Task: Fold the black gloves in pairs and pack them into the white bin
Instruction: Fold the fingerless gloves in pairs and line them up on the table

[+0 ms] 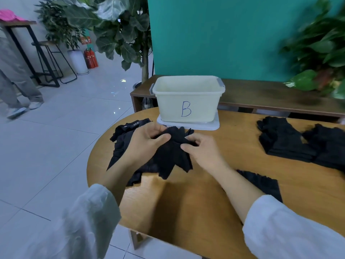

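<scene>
- A rounded wooden bench (233, 184) fills the lower frame, with a teal wall panel (224, 34) and leafy plants behind it.
- The white bin (188, 98), marked with a blue "B", stands on its flat lid (214, 126) at the bench's far edge — its visible inside shows no gloves.
- A heap of black gloves (302, 143) lies well to the right; another black piece (265, 184) sits beside the right forearm.
- More black fabric (127, 133) spreads under the left wrist.
- One black glove (171, 156) is held up just in front of the bin.
- The left hand (145, 143) pinches its upper part — the grip closed on cloth.
- The right hand (203, 152) clasps the glove's right side, fingers curled.
</scene>
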`<state>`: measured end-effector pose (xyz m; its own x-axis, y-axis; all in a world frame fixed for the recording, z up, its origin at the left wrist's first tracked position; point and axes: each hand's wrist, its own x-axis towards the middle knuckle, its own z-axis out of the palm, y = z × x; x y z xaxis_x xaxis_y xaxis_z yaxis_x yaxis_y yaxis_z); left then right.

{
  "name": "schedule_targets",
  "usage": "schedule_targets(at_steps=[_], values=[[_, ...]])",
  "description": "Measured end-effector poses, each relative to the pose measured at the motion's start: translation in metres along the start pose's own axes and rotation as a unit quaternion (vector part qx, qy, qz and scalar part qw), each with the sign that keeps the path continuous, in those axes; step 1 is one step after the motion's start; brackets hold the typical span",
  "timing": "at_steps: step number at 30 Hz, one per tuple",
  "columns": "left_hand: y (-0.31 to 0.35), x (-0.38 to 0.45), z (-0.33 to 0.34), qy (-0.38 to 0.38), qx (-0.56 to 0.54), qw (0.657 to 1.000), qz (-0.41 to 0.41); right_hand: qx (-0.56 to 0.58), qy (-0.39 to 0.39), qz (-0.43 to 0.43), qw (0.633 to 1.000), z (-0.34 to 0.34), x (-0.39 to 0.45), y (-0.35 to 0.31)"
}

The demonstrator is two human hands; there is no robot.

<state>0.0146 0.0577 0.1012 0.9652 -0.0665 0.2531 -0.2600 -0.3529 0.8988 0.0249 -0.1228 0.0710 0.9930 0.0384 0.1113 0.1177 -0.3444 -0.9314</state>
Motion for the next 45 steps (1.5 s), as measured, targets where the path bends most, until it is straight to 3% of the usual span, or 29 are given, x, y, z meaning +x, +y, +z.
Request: schedule_targets(at_steps=[6,14,22,27,30,33,37,41,43,45], values=[[0.045,-0.016,0.029,-0.121,-0.051,0.991,-0.018,0.049,0.01,-0.009,0.999,-0.093,-0.028,-0.035],[0.097,-0.027,0.079,-0.144,-0.017,0.989,-0.024,0.027,0.064,-0.002,0.998,-0.16,-0.066,-0.031],[0.116,-0.034,0.11,-0.126,-0.01,0.992,-0.024,0.056,0.093,-0.004,0.994,-0.187,-0.089,-0.027],[0.115,-0.036,0.134,0.017,0.089,0.996,0.022,0.05,0.207,-0.011,0.977,-0.184,-0.091,-0.015],[0.122,-0.05,0.153,-0.026,0.086,0.995,0.049,0.037,0.233,-0.031,0.971,-0.178,-0.097,-0.013],[0.127,-0.061,0.171,-0.108,0.032,0.991,0.068,0.027,0.174,-0.066,0.982,-0.174,-0.102,-0.012],[0.126,-0.059,0.184,-0.049,-0.008,0.997,0.055,-0.001,0.106,-0.084,0.991,-0.179,-0.106,-0.009],[0.126,-0.053,0.183,-0.049,-0.106,0.993,-0.013,-0.043,0.146,-0.095,0.984,-0.202,-0.115,-0.005],[0.13,-0.054,0.181,-0.097,-0.152,0.983,-0.046,-0.067,0.188,-0.064,0.978,-0.217,-0.118,0.002],[0.132,-0.053,0.182,-0.156,-0.179,0.969,-0.064,-0.064,0.18,-0.03,0.981,-0.228,-0.121,0.007]])
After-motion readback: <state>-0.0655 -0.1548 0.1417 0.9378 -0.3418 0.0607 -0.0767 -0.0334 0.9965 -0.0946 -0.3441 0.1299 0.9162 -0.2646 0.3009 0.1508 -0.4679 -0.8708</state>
